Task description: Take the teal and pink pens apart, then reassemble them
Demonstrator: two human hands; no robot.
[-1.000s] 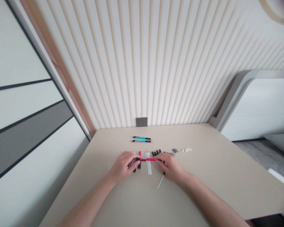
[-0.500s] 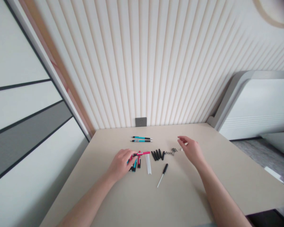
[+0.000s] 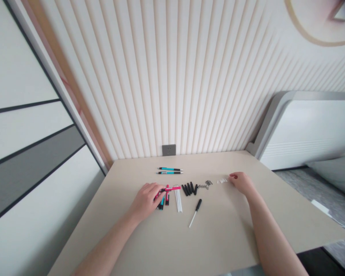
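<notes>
My left hand is closed around a pink pen barrel, which points to the right. Beneath and beside that hand lie pink and blue pen barrels, partly covered by the fingers. My right hand rests low at the right with its fingertips pinched together; whatever may be between them is hidden. Just left of those fingertips are several small white pieces. Between the hands lie white refill tubes, black grips, small springs and small dark metal parts.
Two blue-and-black pens lie side by side at the back of the table. Nearer me is a black grip with a white refill sticking out. A dark wall socket sits behind, and a bed headboard stands right.
My right hand has moved right, uncovering the small white pieces, and its fingers have drawn together. My left hand still holds the pink barrel. The view has turned slightly right.
</notes>
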